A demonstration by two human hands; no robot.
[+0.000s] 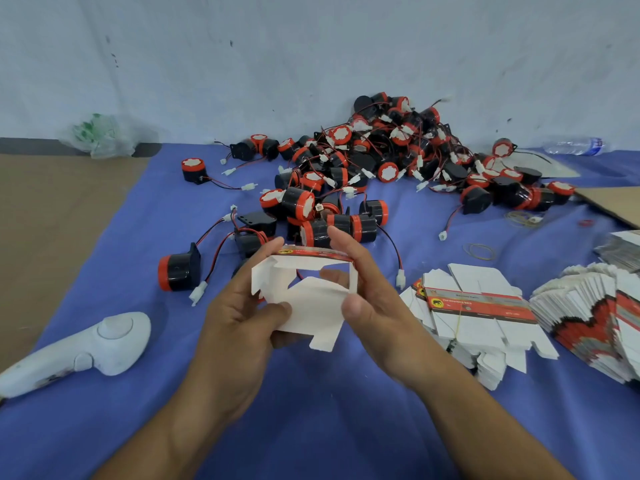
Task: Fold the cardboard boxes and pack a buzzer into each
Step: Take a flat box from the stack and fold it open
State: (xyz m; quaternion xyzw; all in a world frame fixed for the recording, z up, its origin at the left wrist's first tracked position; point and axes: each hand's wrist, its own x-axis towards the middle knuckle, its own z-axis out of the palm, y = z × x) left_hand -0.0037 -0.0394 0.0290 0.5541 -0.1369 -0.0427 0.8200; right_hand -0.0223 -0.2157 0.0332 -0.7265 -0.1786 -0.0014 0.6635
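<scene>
Above the near middle of the blue cloth, both hands hold one cardboard box clear of the surface. It is half opened into a sleeve, white inside, with a printed red strip along its top edge. The left hand pinches the left side, thumb pressed on the lower flap and fingers curled behind the upper corner. The right hand clasps the right wall, forefinger over the top edge and thumb against the outer side; one finger shows through the open middle. The end flaps stick out loose at the left and bottom.

Just behind the box lie scattered buzzers, black with red bands and trailing wires, thickening into a pile of buzzers against the wall. One buzzer lies alone to the left, near the left hand. A white handheld controller rests at the cloth's left edge. To the right, near the right forearm, sits a banded stack of flat boxes, and beyond it a fanned stack runs to the frame edge. Rubber bands lie behind them. Bare cloth stretches beneath and between the forearms.
</scene>
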